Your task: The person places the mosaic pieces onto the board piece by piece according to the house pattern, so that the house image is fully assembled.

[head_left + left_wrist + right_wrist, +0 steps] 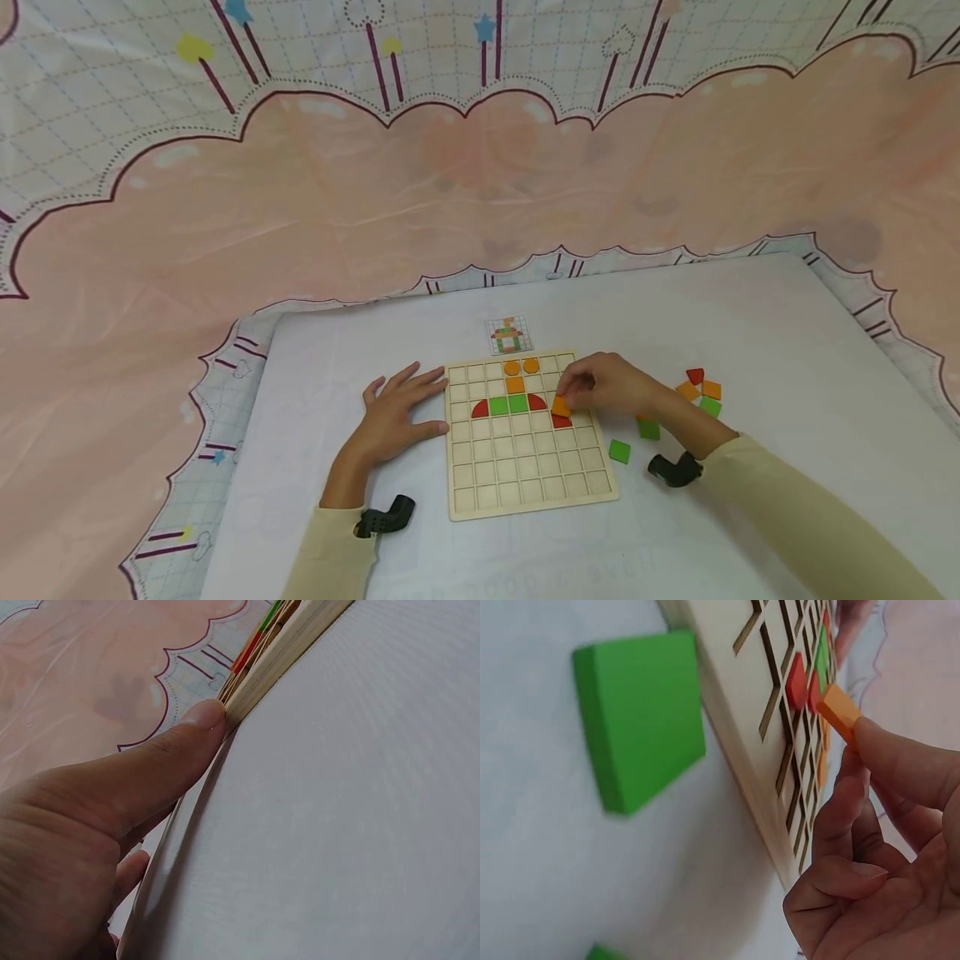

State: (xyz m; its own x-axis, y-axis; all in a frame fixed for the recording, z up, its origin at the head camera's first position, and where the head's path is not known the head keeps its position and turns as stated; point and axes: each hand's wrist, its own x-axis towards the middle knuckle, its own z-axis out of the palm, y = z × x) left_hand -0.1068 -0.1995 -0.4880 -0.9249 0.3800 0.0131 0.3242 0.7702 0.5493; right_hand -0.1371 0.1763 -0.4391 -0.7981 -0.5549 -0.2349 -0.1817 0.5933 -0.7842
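A wooden grid board [510, 473] lies on the white table. In it sit two orange circles [521, 367], an orange square [515, 385], two green squares [508, 405] and red quarter-round pieces [480, 409] at either end of the green ones. Another red piece [562, 422] sits farther right. My right hand [611, 385] pinches an orange square block [841, 712] between thumb and index finger, close over the board near that red piece. My left hand [397, 421] rests at the board's left edge, fingers spread, the thumb [202, 716] touching its side.
Behind the board lies a small pattern card [509, 335]. To the right are a loose green square [619, 452], another green square [648, 429] and a small group with a red piece [695, 377] and orange squares [712, 390]. A patterned cloth [480, 183] hangs behind the table.
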